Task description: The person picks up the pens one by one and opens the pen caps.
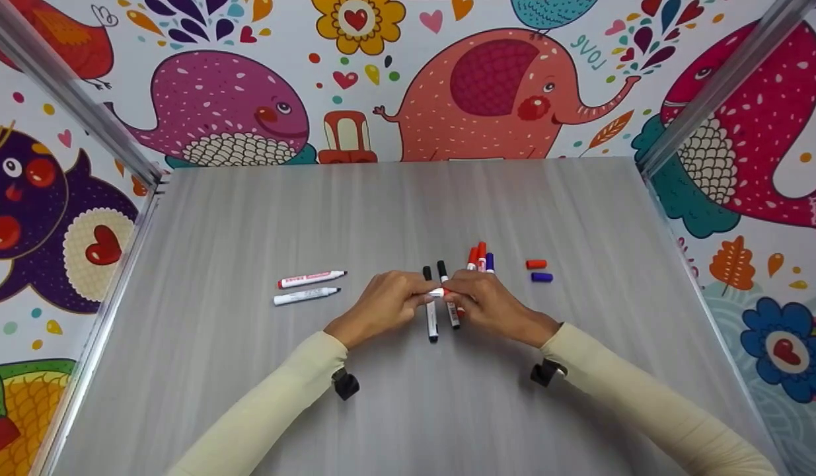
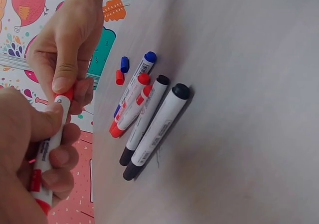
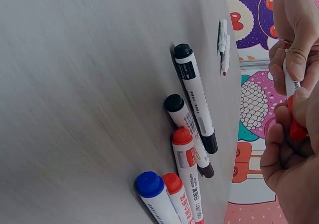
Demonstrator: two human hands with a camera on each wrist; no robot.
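Observation:
My left hand (image 1: 386, 301) grips the white barrel of a red whiteboard marker (image 2: 45, 152), fingers wrapped around it. At the marker's other end, my right hand (image 1: 492, 301) pinches its red cap (image 3: 297, 130) between thumb and fingers. The hands meet above two black markers (image 1: 432, 325) that lie side by side on the table. Just beyond the right hand are two capped red markers (image 3: 187, 164) and a blue marker (image 3: 150, 186), close together and partly hidden by that hand in the head view.
Left of the hands, two uncapped markers, one red (image 1: 312, 279) and one with a dark tip (image 1: 306, 296), lie on the grey table (image 1: 249, 218). A loose red cap (image 1: 536, 264) and blue cap (image 1: 542, 277) lie to the right. Printed panels border the table.

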